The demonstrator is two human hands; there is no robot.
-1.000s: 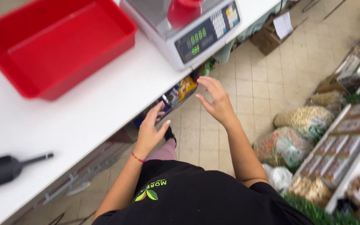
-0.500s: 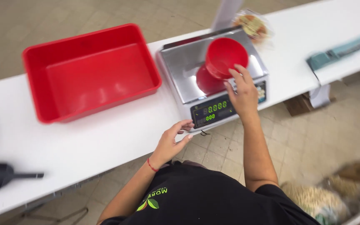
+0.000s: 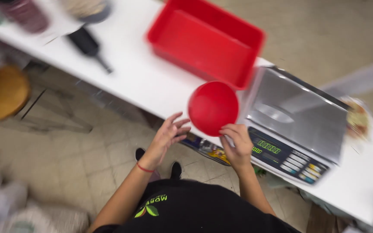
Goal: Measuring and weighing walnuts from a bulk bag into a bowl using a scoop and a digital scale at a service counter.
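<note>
While right fingers (image 3: 232,133) grip it, red bowl (image 3: 213,108) tilts.

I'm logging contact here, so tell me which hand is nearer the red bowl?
Right. The right hand grips the red bowl at its lower rim; the left hand is open just beside its left edge, apparently not touching.

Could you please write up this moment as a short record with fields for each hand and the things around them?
right hand: right hand grips the near rim of the round red plastic bowl
left hand: left hand open, fingers spread, just beside the bowl, not clearly touching
bowl position: over the white counter, left of the grey digital weighing scale
behind bowl: rectangular red plastic tray
far left: black scoop, blurred
</note>
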